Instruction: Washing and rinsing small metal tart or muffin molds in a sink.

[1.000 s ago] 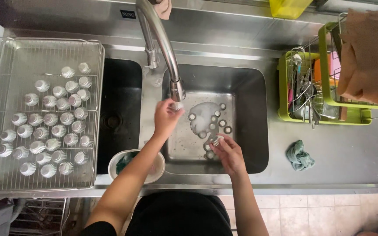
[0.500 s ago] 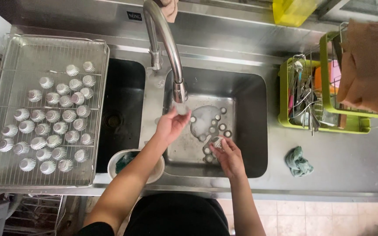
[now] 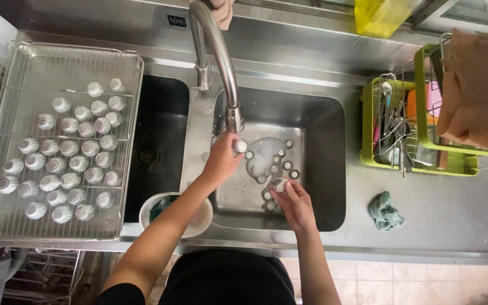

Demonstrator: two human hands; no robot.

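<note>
Holding one small fluted mould [image 3: 240,146] pinched in the left hand [image 3: 221,161] directly beneath the tap spout [image 3: 233,116], with a second fluted mould [image 3: 279,183] gripped by the right hand [image 3: 295,203] lower and rightward of that spout, over the sink basin [image 3: 323,169].

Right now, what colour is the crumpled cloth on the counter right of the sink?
Teal-green cloth, seen in the head view.
</note>
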